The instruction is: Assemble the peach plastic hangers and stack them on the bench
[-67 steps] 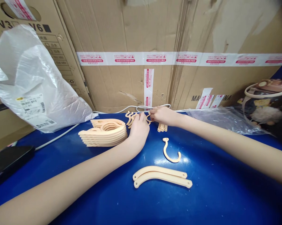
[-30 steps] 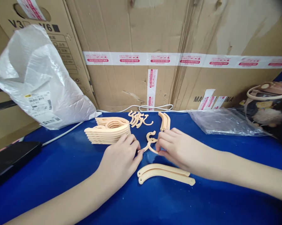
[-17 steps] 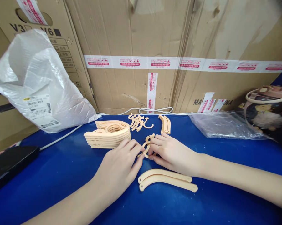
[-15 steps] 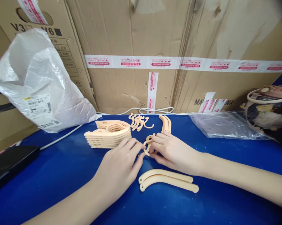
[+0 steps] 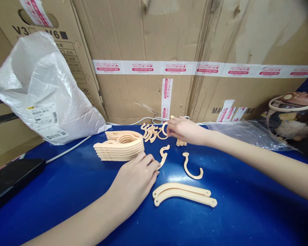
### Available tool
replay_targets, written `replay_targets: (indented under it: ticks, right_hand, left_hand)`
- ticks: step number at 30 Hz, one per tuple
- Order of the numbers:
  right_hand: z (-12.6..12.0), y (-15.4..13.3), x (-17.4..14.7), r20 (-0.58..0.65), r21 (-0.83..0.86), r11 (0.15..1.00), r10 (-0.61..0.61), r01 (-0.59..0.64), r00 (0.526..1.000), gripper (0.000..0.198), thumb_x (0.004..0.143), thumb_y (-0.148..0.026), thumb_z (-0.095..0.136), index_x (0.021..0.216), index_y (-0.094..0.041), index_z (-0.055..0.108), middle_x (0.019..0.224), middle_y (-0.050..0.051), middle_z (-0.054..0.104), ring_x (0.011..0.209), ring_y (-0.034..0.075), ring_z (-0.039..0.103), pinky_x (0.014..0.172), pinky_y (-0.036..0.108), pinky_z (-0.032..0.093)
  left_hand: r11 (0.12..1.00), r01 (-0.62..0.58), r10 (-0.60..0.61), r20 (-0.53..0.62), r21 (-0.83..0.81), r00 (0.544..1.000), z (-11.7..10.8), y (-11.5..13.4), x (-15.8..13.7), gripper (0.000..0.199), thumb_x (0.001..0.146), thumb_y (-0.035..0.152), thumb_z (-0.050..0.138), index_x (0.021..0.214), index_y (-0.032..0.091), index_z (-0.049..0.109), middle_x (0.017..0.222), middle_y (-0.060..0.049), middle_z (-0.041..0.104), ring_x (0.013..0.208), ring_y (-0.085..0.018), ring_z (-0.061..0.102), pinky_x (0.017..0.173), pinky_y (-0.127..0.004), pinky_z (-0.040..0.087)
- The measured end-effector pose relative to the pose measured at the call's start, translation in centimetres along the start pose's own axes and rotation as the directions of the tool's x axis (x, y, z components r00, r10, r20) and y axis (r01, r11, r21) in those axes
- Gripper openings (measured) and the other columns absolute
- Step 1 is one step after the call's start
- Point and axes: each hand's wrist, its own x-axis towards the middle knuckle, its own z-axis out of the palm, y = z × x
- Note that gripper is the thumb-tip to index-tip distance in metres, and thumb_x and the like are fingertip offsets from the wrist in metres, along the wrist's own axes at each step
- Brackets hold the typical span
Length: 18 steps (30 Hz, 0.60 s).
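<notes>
My left hand (image 5: 135, 179) pinches the lower end of a cream plastic hanger hook (image 5: 164, 156) lying on the blue table. Farther back, my right hand (image 5: 186, 130) has its fingers closed on another curved hook (image 5: 164, 128), beside a small heap of hooks (image 5: 150, 132). A single hook (image 5: 193, 175) lies apart on the right. Two curved hanger arms (image 5: 182, 196) rest side by side in front. More arms (image 5: 181, 142) are mostly covered by my right hand. Left of the heap stands a neat stack of folded hangers (image 5: 119, 150).
A white plastic bag (image 5: 48, 92) stands at the left before cardboard boxes (image 5: 143, 41). A black phone-like object (image 5: 17, 181) lies at the left edge. At the back right are a clear plastic bag (image 5: 236, 135) and a dark pouch (image 5: 289, 123). A white cable (image 5: 141, 121) runs behind.
My right hand has moved back, away from my left hand, to the heap and now holds a hook there. One hook now lies alone on the right. My left hand has barely moved.
</notes>
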Motion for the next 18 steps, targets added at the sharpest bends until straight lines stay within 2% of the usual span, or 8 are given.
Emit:
replay_targets:
  ticks: [4, 11, 16, 18]
  right_hand:
    - [1.7, 1.8, 2.1, 0.086, 0.002, 1.000, -0.017, 0.017, 0.996, 0.017, 0.092, -0.016, 0.049, 0.087, -0.011, 0.065, 0.092, 0.011, 0.064, 0.090, 0.022, 0.054, 0.074, 0.031, 0.034]
    - [2.1, 1.3, 3.0, 0.169, 0.043, 0.998, -0.056, 0.050, 0.984, 0.017, 0.090, -0.013, 0.050, 0.089, -0.014, 0.068, 0.093, 0.008, 0.067, 0.093, 0.019, 0.057, 0.080, 0.029, 0.035]
    - [2.1, 0.7, 3.4, 0.167, 0.022, 1.000, 0.001, -0.004, 0.986, 0.024, 0.091, -0.031, 0.053, 0.089, -0.014, 0.069, 0.092, 0.009, 0.068, 0.090, 0.021, 0.059, 0.079, 0.030, 0.036]
    - [2.2, 0.6, 3.5, 0.179, 0.004, 1.000, 0.025, -0.026, 0.984, 0.023, 0.089, -0.031, 0.055, 0.086, -0.013, 0.069, 0.089, 0.010, 0.068, 0.085, 0.020, 0.060, 0.076, 0.029, 0.036]
  left_hand:
    - [1.000, 0.010, -0.010, 0.023, -0.011, 1.000, -0.3, -0.1, 0.1, 0.018, 0.094, 0.016, 0.045, 0.094, 0.018, 0.063, 0.090, -0.004, 0.063, 0.088, -0.022, 0.059, 0.071, -0.032, 0.049]
    - [0.982, 0.077, -0.072, 0.037, -0.172, 0.997, -0.2, -0.4, -0.2, 0.017, 0.094, 0.017, 0.046, 0.095, 0.022, 0.062, 0.094, -0.002, 0.063, 0.090, -0.019, 0.059, 0.074, -0.029, 0.049]
    - [0.972, 0.121, -0.109, 0.069, -0.199, 0.992, -0.4, -0.4, -0.1, 0.016, 0.094, 0.019, 0.046, 0.096, 0.022, 0.062, 0.094, -0.002, 0.062, 0.091, -0.020, 0.060, 0.074, -0.031, 0.049]
    - [0.969, 0.136, -0.122, 0.080, -0.204, 0.989, -0.5, -0.3, -0.1, 0.016, 0.093, 0.019, 0.046, 0.095, 0.022, 0.062, 0.094, -0.001, 0.062, 0.091, -0.020, 0.060, 0.074, -0.031, 0.048]
